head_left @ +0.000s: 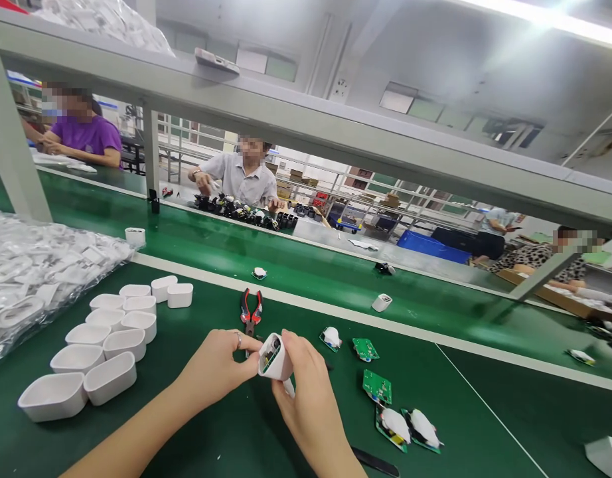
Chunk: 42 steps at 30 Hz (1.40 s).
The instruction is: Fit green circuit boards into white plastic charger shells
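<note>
A white oval housing (pixel 281 364) with a circuit board inside is held up over the green mat. My right hand (pixel 308 385) wraps round its right side. The fingers of my left hand (pixel 226 365), one wearing a ring, pinch the housing's left edge. Just behind the hands lie red-and-black pliers (pixel 250 312). To the left stand two rows of open white housings (pixel 107 346). Circuit boards lie to the right: two green ones (pixel 377 386) face up, and others (pixel 395 425) carry white blobs.
A plastic bag of white parts (pixel 32 272) fills the left side. Beyond a pale strip, the green belt (pixel 316 282) carries a few parts. A black tool (pixel 376 461) lies near the front edge. A metal shelf beam (pixel 286 113) crosses above; other people work beyond.
</note>
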### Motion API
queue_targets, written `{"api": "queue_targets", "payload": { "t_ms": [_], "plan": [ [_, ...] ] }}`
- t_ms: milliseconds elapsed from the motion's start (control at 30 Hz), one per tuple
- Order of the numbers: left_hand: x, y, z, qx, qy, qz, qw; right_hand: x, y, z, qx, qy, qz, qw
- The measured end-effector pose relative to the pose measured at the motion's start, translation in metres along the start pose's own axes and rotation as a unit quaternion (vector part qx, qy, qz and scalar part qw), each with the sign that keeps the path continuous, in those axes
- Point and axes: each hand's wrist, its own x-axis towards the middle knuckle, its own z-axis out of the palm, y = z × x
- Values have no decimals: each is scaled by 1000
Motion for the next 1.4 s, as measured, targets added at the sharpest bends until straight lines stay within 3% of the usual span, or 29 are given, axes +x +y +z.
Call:
{"api": "queue_targets", "payload": {
  "t_ms": [200,367,467,600,767,900,967,1033,1133,1200,1267,1400],
  "plan": [
    [2,-5,4,174,28,51,983,2,-6,-6,-20,-6,-34,999],
    [3,-8,1,212,25,60,975,3,-6,-8,-3,-32,-36,999],
    [2,-4,-6,144,-8,60,988,2,-4,-7,2,-43,-20,999],
    [3,-3,-13,-30,-65,22,997,2,-2,-8,-2,-41,-17,999],
    [10,-12,-11,-200,-135,-62,969,2,-3,-7,-35,-50,-70,996],
    [13,-17,-13,-241,-164,-88,953,-2,-5,-4,-32,-62,-89,994],
    [15,-19,-17,-242,-152,-82,955,0,0,-1,8,-66,-53,996],
    [17,-20,-21,-223,-102,-73,967,12,11,3,59,-75,48,994],
    [19,-21,-22,-151,15,-60,987,48,44,17,100,-114,255,955],
    [19,-20,-18,-101,63,-38,992,79,74,34,95,-131,328,931],
    [18,-17,-11,-46,65,-3,997,105,103,57,76,-137,382,911],
    [18,-15,4,110,-4,10,994,137,139,96,16,-146,457,877]
  ]
}}
